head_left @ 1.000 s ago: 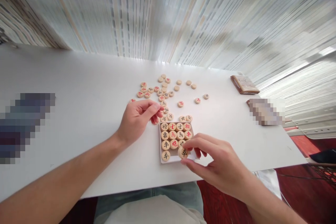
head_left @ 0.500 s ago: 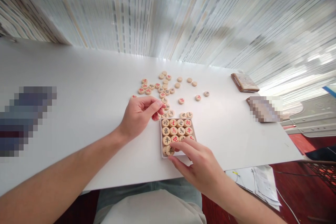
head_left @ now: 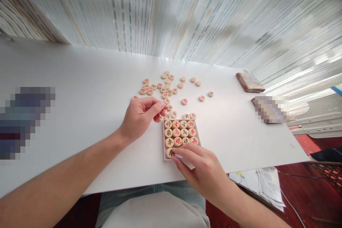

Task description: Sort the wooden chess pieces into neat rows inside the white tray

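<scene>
My right hand (head_left: 204, 165) pinches a round wooden xiangqi piece (head_left: 169, 153) with a black character, at the box's near left corner. The shallow white box (head_left: 164, 139) holds rows of these pieces face up, in red and black; my fingers cover part of its near row. My left hand (head_left: 143, 114) hovers just beyond the box's left side, thumb and fingers pressed together. Whether a piece is between those fingertips I cannot make out. Loose pieces (head_left: 174, 114) lie right behind the box, some partly hidden by the left hand.
More loose pieces (head_left: 184, 101) are scattered farther back on the white table (head_left: 107, 78), some face down. Two flat boxes (head_left: 249, 82) lie at the right edge. A blurred-out object (head_left: 26, 117) is at the left. Striped curtains (head_left: 160, 14) hang behind.
My right hand has shifted the black-character piece slightly left, and it now sits lower in the corner of the box. The left hand stays almost still.
</scene>
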Available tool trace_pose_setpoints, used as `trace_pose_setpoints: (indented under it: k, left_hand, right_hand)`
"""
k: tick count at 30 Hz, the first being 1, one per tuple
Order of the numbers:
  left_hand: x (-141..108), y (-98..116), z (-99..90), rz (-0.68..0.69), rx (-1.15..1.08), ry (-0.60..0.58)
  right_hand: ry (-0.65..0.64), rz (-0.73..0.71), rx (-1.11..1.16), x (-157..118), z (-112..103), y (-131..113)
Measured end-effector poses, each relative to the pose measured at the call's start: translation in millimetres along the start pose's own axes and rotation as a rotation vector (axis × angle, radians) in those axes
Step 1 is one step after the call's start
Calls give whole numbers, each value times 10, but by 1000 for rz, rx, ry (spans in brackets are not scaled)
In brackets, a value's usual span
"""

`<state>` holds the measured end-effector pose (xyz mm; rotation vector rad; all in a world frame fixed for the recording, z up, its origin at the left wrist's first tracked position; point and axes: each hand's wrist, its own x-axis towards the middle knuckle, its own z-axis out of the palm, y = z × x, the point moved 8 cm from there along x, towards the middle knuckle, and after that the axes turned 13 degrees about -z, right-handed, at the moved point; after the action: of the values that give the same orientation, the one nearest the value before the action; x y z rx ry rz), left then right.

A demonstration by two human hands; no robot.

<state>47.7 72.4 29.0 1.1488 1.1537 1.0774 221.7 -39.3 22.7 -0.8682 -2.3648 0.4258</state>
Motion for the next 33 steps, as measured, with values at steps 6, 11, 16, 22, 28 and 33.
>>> trace_pose_setpoints:
  k: [6, 11, 16, 22, 28, 33]
  left_hand:
    - [-4, 11, -15, 13, 38, 21]
    - [4, 24, -74, 6, 33, 51]
    - [21, 0, -163, -7, 40, 104]
    - [25, 10, -218, 1, 100, 143]
    - [31, 13, -231, 38, 162, 163]
    - [16, 7, -251, 71, 216, 203]
  right_hand:
    - [12, 0, 20, 6, -45, -16]
    - [102, 74, 13, 122, -480, 216]
    - [245, 238, -115, 486, -1057, 883]
    - [192, 325, 41, 936, -910, 1499]
    - [213, 347, 77, 749, -709, 1659]
    - [281, 384, 47, 611, -768, 1824]
